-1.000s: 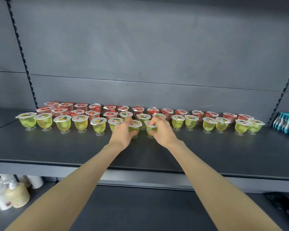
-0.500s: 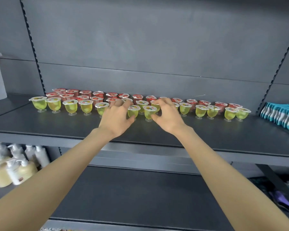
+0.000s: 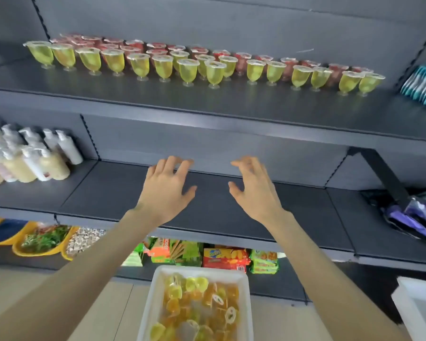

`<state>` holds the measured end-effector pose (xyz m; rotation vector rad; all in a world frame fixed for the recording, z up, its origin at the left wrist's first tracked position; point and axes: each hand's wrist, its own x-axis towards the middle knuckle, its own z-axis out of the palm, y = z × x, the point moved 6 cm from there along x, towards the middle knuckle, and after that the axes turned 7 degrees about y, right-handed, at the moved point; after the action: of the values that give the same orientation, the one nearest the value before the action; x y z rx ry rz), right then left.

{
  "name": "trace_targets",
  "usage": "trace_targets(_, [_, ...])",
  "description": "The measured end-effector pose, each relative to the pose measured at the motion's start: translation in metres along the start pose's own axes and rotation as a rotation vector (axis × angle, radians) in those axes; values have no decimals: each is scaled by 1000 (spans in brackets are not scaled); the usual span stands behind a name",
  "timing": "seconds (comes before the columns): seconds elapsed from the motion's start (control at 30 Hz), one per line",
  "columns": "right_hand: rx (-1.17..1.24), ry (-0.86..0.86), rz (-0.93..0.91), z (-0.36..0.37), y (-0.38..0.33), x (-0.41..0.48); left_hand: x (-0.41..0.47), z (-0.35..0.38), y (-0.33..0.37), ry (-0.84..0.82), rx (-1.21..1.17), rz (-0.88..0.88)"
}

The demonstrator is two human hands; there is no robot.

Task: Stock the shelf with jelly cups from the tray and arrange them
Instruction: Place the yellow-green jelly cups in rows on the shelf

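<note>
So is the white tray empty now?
No, not empty: the tray holds a heap of yellow and orange jelly cups, covering its bottom.

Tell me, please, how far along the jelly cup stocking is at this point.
Done: green jelly cups in front and red jelly cups behind stand on the upper shelf. In hand: nothing; left hand and right hand are open and empty. Left: the tray holds many yellow and orange cups.

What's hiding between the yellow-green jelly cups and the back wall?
Red jelly cups, in rows behind the yellow-green jelly cups, before the back wall; head view shows it.
</note>
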<state>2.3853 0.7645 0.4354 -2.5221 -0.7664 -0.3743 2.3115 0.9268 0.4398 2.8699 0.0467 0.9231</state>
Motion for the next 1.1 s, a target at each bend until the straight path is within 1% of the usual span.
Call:
trace_targets(0.13, [-11, -142, 68, 72, 29, -47, -57, 58, -5, -140, -35, -53])
trace_targets(0.27, [2, -299, 163, 156, 61, -93, -118, 135, -20, -347, -87, -117])
trace_targets(0.37, [15, -380, 258, 214, 85, -129, -165, 192, -28, -525, -139, -187])
trace_targets(0.5, [68, -534, 402, 311, 122, -187, -242, 287, -43, -767, -183, -314])
trace_targets(0.57, [90, -589, 483, 351, 140, -216, -277, 328, -47, -850, -207, -361])
trace_targets(0.63, [99, -625, 575, 386, 157, -242, -309, 366, -50, -896, -242, -401])
trace_targets(0.73, [108, -643, 706, 427, 182, -277, -346, 416, -52, -930, -302, -474])
trace_targets(0.87, [122, -649, 809, 473, 211, -307, -375, 474, -57, -896, -419, -643])
trace_targets(0.93, [148, -604, 847, 490, 221, -310, -384, 494, -61, -844, -448, -766])
trace_targets(1.0, [168, -548, 878, 504, 228, -310, -388, 507, -65, -753, -435, -875])
trace_targets(1.1, [211, -479, 942, 518, 234, -309, -390, 515, -66, -636, -375, -937])
